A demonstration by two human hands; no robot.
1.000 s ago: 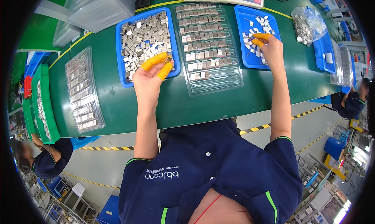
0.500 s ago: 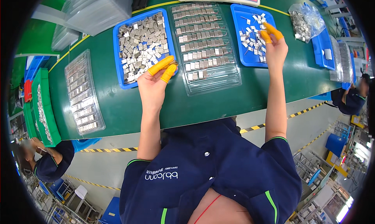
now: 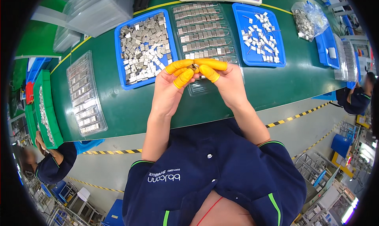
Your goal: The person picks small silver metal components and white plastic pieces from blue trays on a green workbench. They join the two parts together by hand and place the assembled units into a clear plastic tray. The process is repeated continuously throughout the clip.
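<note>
Head view: the left hand (image 3: 170, 92) and right hand (image 3: 226, 84), fingertips in yellow finger cots, meet above the clear compartment tray (image 3: 205, 36) at the green worktop's (image 3: 130, 107) middle, pinching together on a small metal part (image 3: 194, 67) between them.

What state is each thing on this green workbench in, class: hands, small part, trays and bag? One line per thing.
left hand: raised, pinching the small part
right hand: raised, pinching the small part
small part: held between fingertips
left blue tray: heaped with metal pieces
right blue tray: thinly scattered pieces
clear slotted tray: rows filled
plastic bag: holds metal pieces
</note>
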